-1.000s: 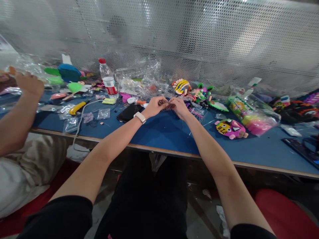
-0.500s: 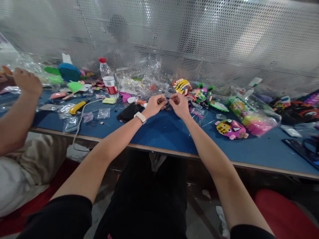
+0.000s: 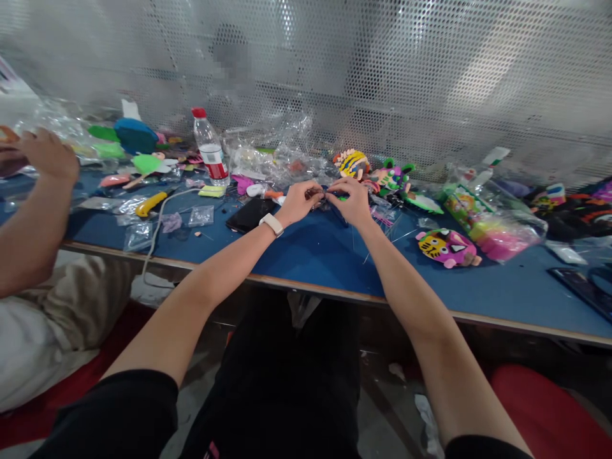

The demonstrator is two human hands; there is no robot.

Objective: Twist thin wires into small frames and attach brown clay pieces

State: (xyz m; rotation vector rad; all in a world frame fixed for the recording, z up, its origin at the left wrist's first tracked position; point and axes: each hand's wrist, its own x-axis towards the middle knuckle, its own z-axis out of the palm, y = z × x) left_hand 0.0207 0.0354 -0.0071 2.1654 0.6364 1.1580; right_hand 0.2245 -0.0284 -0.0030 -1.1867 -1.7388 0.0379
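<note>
My left hand (image 3: 301, 201), with a pale band on its wrist, is closed in a pinch above the blue table (image 3: 306, 255). Close beside it, my right hand (image 3: 351, 199) pinches too, fingertips almost touching those of the left. Whatever is between the fingers is small and dark, and I cannot make out its kind. A black flat case (image 3: 250, 214) lies left of my left hand. Behind my right hand sits a yellow striped clay figure (image 3: 352, 164), and a green and black clay figure (image 3: 394, 175) is to its right. Thin clear strands lie under my right wrist.
A water bottle (image 3: 210, 150) with a red cap stands back left. A yellow cutter (image 3: 151, 203) lies beside a white cable (image 3: 157, 233). At right are a pink and yellow clay face (image 3: 448, 247) and bagged clay (image 3: 505, 237). A co-worker's hand (image 3: 51, 154) is at far left.
My right hand has turned slightly, its fingers stretching more to the left. My left hand stays nearly in place. The co-worker's hand has shifted a little lower.
</note>
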